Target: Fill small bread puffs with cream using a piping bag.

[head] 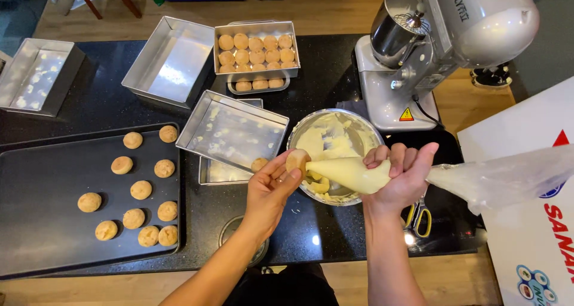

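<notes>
My left hand [269, 189] holds a small round golden puff [296, 160] by its edge, over the rim of a metal bowl [299, 135] that has pale cream inside. My right hand [403, 174] grips a clear piping bag [353, 173] filled with cream. The bag's tip touches the puff. Its empty plastic tail [502, 177] trails off to the right.
A dark baking tray [36, 198] at the left carries several puffs. Behind stand empty metal pans [170, 61], a tilted pan [230, 129] with one puff under its edge, a pan full of puffs [257, 49], a stand mixer [430, 43], scissors [418, 216] and a white box [526, 222].
</notes>
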